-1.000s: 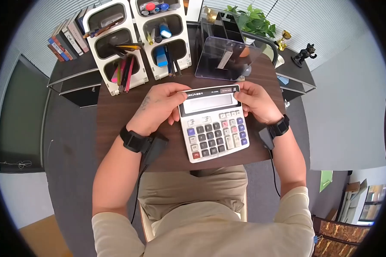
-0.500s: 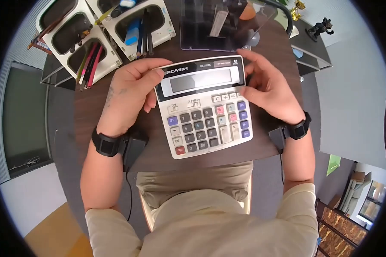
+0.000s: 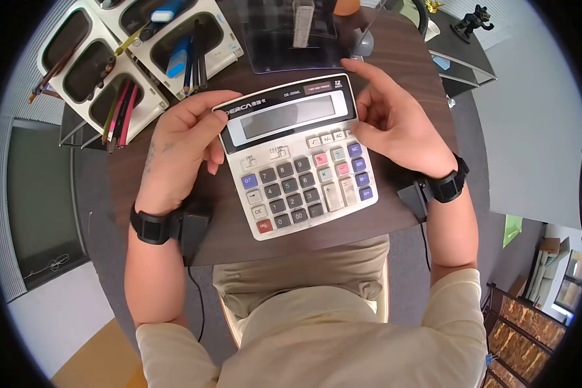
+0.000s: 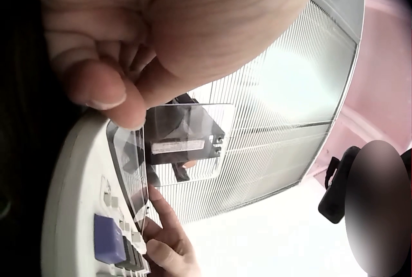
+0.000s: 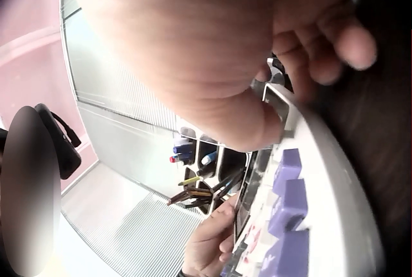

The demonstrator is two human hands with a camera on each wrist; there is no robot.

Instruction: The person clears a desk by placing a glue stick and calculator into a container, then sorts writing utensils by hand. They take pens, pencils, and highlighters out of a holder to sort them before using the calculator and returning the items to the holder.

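Note:
A white desktop calculator (image 3: pixel 304 187) with dark, blue, pink and red keys lies between both hands over the table, display end away from the body. At its upper left corner, my left hand (image 3: pixel 181 142) pinches it, thumb on the front face and fingers behind. My right hand (image 3: pixel 401 129) holds the right edge below the upper corner; its thumb rests on the front by the small top keys, and the index finger stretches out past the corner. The right wrist view shows that thumb over the calculator's edge (image 5: pixel 341 180), other fingers curled on the far side.
White pen organizers (image 3: pixel 155 97) with pens and pencils stand at the left back of the dark wooden table (image 3: pixel 291 249). A clear-fronted dark holder (image 3: pixel 271 52) is behind the calculator. A black figurine (image 3: pixel 473 24) stands on a side shelf at the right.
The head view has shifted, so the organizers sit further left and the calculator looks larger. My right thumb has moved down the calculator's edge from the top corner, and the index finger has straightened.

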